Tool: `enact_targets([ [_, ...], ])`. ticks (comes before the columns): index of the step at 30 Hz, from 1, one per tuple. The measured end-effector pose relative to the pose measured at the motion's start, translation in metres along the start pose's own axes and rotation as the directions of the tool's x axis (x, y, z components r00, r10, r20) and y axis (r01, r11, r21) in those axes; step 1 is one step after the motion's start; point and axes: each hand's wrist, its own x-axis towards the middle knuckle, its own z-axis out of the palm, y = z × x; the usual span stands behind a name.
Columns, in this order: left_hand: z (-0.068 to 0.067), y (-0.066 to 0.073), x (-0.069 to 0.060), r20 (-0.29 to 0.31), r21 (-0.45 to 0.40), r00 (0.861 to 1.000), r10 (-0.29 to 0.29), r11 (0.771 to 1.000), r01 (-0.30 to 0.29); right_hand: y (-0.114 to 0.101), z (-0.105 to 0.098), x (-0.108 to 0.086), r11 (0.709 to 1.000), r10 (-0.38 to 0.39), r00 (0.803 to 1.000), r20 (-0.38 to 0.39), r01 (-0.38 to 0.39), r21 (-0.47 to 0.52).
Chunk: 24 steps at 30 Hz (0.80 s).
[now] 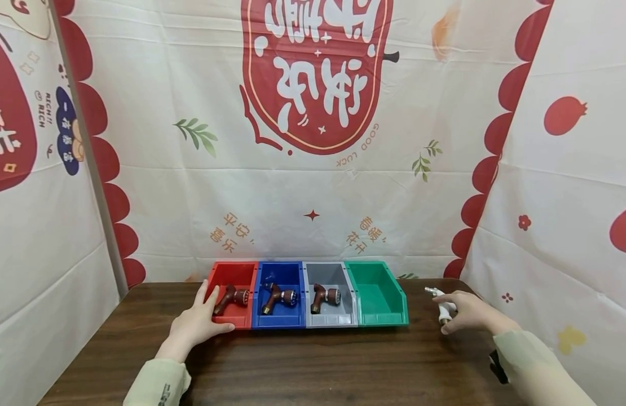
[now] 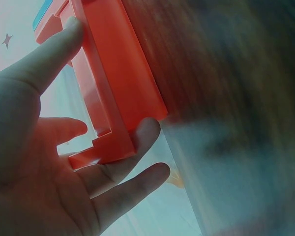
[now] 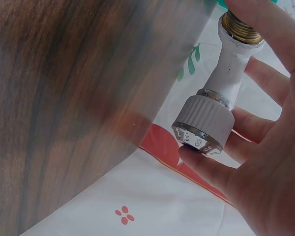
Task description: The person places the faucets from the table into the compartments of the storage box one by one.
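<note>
A red bin [image 1: 242,321] forms the left end of a joined row. My left hand [image 1: 193,327] rests around its front left corner, thumb against the front rim, the other fingers spread along the side wall; in the left wrist view these fingers look mostly straight beside the red bin [image 2: 125,73]. Right of the row, my right hand [image 1: 467,310] holds a white tap [image 1: 445,312] over the table's right part. The right wrist view shows the white tap [image 3: 231,73] between thumb and fingers, with its brass thread near the thumb and a ribbed knob by the fingers.
Brown taps lie in the red, blue and grey bins: one brown tap [image 1: 232,297], another brown tap [image 1: 278,298] and a third brown tap [image 1: 325,297]. A green bin [image 1: 381,318] ends the row. Printed cloth [image 1: 313,192] hangs behind the wooden table [image 1: 313,366] and along both sides.
</note>
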Motion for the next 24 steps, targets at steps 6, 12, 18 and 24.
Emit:
enact_targets([
  [6,-0.0018,0.0006,-0.0007,0.007,-0.003,1.0,-0.004,1.0,0.004,-0.0005,-0.0032,0.0007,1.0,-0.013,1.0,0.004,0.013,0.007],
  [12,-0.0013,0.0001,-0.0009,0.015,-0.01,1.0,-0.008,1.0,0.009,-0.0038,-0.0052,0.0005,1.0,0.006,1.0,0.014,-0.007,0.024],
  [18,-0.0014,0.0002,-0.001,0.012,-0.011,1.0,-0.007,1.0,0.007,-0.0053,-0.0042,0.0007,0.999,0.018,1.0,0.018,-0.019,0.026],
  [24,-0.0018,0.001,-0.0005,0.014,-0.016,1.0,-0.008,1.0,0.008,-0.0049,-0.0042,-0.0001,0.999,0.03,1.0,0.01,-0.03,0.028],
])
